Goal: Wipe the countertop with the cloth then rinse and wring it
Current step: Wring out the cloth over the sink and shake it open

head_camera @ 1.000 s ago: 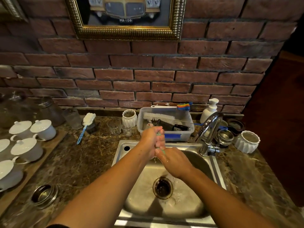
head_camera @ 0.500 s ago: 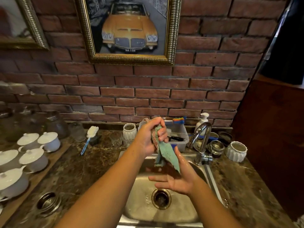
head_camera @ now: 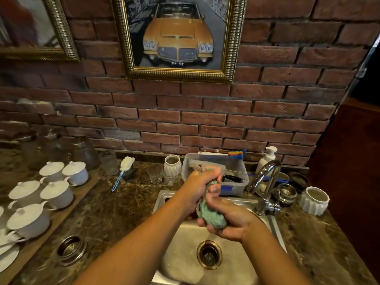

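Both forearms are extended in from the bottom edge and converge over the sink [head_camera: 181, 260].

- The right hand [head_camera: 232, 220] is held lower, with its fingers curled round the bottom end of the green cloth [head_camera: 211, 214].
- The left hand [head_camera: 197, 188] is stacked just above it, with its fingers wrapped tight round the top end.
- The cloth is bunched into a twisted roll between the two fists and is held over the basin, above the drain [head_camera: 209, 255].

**Containers**
- A metal bowl [head_camera: 71, 248] is set on the countertop [head_camera: 107, 212], left of the sink.
- Lidded white cups [head_camera: 57, 194] are lined up on a wooden tray [head_camera: 82, 194] at far left.
- A clear plastic tub [head_camera: 236, 182] is placed behind the sink. Dark utensils are seen inside, partly hidden by the left hand. A brush [head_camera: 236, 154] with rainbow bristles is laid across its back rim.
- A white ribbed pot [head_camera: 314, 199] is placed right of the faucet [head_camera: 267, 182]. Its contents cannot be made out.
- A soap dispenser [head_camera: 267, 159] is stood behind the faucet, against the brick wall [head_camera: 205, 120].
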`<action>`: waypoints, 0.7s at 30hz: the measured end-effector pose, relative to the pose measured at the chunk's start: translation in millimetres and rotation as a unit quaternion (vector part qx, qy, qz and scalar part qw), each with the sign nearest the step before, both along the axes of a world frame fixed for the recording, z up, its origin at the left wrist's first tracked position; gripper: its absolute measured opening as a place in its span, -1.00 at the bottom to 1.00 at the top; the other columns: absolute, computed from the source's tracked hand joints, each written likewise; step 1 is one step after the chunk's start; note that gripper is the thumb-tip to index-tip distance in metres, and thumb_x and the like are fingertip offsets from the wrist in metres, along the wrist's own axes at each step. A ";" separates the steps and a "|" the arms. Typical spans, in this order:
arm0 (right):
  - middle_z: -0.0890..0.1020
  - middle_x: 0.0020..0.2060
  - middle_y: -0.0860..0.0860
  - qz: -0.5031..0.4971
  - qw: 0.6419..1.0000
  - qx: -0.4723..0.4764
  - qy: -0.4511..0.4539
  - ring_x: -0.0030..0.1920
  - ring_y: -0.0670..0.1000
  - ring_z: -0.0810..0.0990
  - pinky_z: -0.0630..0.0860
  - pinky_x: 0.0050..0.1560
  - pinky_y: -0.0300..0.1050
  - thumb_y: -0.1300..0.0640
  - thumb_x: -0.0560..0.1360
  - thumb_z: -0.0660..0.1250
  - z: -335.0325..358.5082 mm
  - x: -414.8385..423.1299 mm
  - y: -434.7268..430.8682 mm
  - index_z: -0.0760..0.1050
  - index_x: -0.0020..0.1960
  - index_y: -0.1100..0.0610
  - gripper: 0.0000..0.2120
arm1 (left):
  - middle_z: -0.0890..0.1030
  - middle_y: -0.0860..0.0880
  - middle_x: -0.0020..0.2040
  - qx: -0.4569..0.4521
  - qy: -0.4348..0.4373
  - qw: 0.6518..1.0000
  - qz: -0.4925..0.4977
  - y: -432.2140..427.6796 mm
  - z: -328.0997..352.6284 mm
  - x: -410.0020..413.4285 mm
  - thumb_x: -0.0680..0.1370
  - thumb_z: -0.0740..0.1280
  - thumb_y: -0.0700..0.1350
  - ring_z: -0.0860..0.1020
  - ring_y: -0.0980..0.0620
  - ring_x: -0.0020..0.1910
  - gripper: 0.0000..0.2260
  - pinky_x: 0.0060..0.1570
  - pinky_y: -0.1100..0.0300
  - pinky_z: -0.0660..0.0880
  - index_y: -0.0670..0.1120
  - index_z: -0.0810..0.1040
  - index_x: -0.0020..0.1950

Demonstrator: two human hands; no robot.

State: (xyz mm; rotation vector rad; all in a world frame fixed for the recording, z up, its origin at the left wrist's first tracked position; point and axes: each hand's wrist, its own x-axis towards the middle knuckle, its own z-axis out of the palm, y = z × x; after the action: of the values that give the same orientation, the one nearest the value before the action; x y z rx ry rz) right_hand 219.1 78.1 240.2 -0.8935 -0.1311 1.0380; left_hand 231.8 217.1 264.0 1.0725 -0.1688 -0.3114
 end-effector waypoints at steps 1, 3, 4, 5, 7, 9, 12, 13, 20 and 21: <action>0.69 -0.04 0.27 0.007 1.000 -0.012 -0.001 -0.32 0.05 0.66 0.57 -0.48 -0.24 0.12 0.28 0.70 0.8 4.0 2.3 0.68 0.08 0.19 -0.57 | 0.42 0.01 -0.47 -0.014 0.009 1.000 0.006 3.3 -2.1 1.9 0.62 0.31 -0.03 0.40 0.11 -0.55 -0.77 -0.50 0.27 0.40 -0.09 0.54 -0.20; 0.64 -0.15 0.21 0.029 0.999 -0.023 -0.010 -0.44 -0.08 0.51 0.44 -0.55 -0.33 0.19 0.42 0.59 2.0 11.6 4.6 0.51 0.17 0.22 -0.59 | 0.44 0.00 -0.45 -0.052 0.027 0.998 0.004 12.5 -3.4 7.2 0.63 0.30 -0.03 0.43 0.08 -0.52 -0.78 -0.45 0.21 0.45 -0.09 0.54 -0.17; 0.60 -0.21 0.15 0.038 0.998 -0.041 -0.029 -0.47 -0.11 0.45 0.39 -0.57 -0.35 0.19 0.46 0.54 2.1 15.4 4.5 0.45 0.19 0.21 -0.61 | 0.45 -0.01 -0.44 -0.070 0.033 0.997 -0.008 16.6 -4.0 11.0 0.64 0.28 -0.04 0.45 0.06 -0.50 -0.78 -0.42 0.19 0.47 -0.10 0.53 -0.17; 0.57 -0.26 0.09 0.043 0.996 -0.067 -0.051 -0.48 -0.13 0.41 0.35 -0.58 -0.36 0.16 0.49 0.52 1.4 18.4 3.7 0.43 0.18 0.20 -0.63 | 0.45 -0.02 -0.43 -0.083 0.039 0.996 -0.021 19.1 -5.4 14.4 0.64 0.26 -0.04 0.46 0.05 -0.49 -0.77 -0.38 0.17 0.50 -0.11 0.53 -0.16; 0.52 -0.34 0.01 0.047 0.985 -0.130 -0.100 -0.48 -0.13 0.35 0.30 -0.56 -0.35 0.05 0.53 0.47 -1.4 21.3 0.3 0.49 0.13 0.17 -0.72 | 0.46 -0.03 -0.42 -0.081 0.059 0.994 -0.037 20.1 -10.4 20.0 0.64 0.25 -0.04 0.47 0.04 -0.46 -0.77 -0.34 0.14 0.51 -0.11 0.54 -0.15; 0.51 -0.39 -0.05 0.047 0.962 -0.209 -0.169 -0.49 -0.12 0.35 0.30 -0.54 -0.32 -0.10 0.56 0.40 -4.0 20.5 -0.8 0.56 0.01 0.11 -0.73 | 0.46 -0.02 -0.39 -0.049 0.090 0.993 -0.053 18.6 -15.8 26.5 0.65 0.25 -0.02 0.46 0.05 -0.45 -0.74 -0.34 0.14 0.50 -0.11 0.56 -0.16; 0.50 -0.45 -0.08 -0.003 0.908 -0.315 -0.274 -0.51 -0.13 0.38 0.33 -0.50 -0.26 -0.17 0.57 0.30 -10.8 21.2 4.6 0.52 -0.15 0.01 -0.72 | 0.43 0.02 -0.42 -0.018 0.128 0.989 -0.076 14.5 -18.1 39.3 0.65 0.24 0.01 0.41 0.09 -0.50 -0.72 -0.42 0.20 0.45 -0.09 0.55 -0.19; 0.48 -0.46 -0.08 -0.025 0.886 -0.340 -0.315 -0.52 -0.15 0.37 0.33 -0.47 -0.22 -0.15 0.57 0.28 -13.9 23.2 7.7 0.51 -0.19 -0.01 -0.74 | 0.41 0.04 -0.45 -0.014 0.131 0.989 -0.071 11.9 -18.5 43.7 0.65 0.23 0.01 0.39 0.11 -0.53 -0.70 -0.47 0.22 0.43 -0.08 0.54 -0.21; 0.64 -0.28 -0.06 -0.076 0.773 -0.413 -0.475 -0.25 -0.10 0.61 0.48 -0.25 -0.17 -0.18 0.56 0.25 -34.5 44.7 14.1 0.58 -0.12 -0.12 -0.79 | 0.31 0.07 -0.53 0.020 0.151 0.988 0.015 4.0 -19.6 58.3 0.70 0.15 0.00 0.25 0.14 -0.62 -0.58 -0.62 0.30 0.23 -0.02 0.46 -0.36; 0.64 -0.26 -0.08 -0.078 0.767 -0.415 -0.483 -0.23 -0.11 0.61 0.47 -0.23 -0.19 -0.17 0.56 0.25 -36.0 48.8 18.1 0.59 -0.08 -0.10 -0.79 | 0.29 0.06 -0.54 0.025 0.153 0.988 0.024 5.1 -17.4 61.3 0.70 0.15 -0.01 0.23 0.14 -0.63 -0.57 -0.62 0.30 0.20 -0.02 0.44 -0.37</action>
State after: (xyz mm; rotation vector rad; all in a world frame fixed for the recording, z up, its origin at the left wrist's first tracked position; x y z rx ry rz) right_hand 267.9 96.2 204.1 -2.1782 -0.4699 0.3316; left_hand 293.1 222.2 246.6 1.0638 0.1404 -0.4343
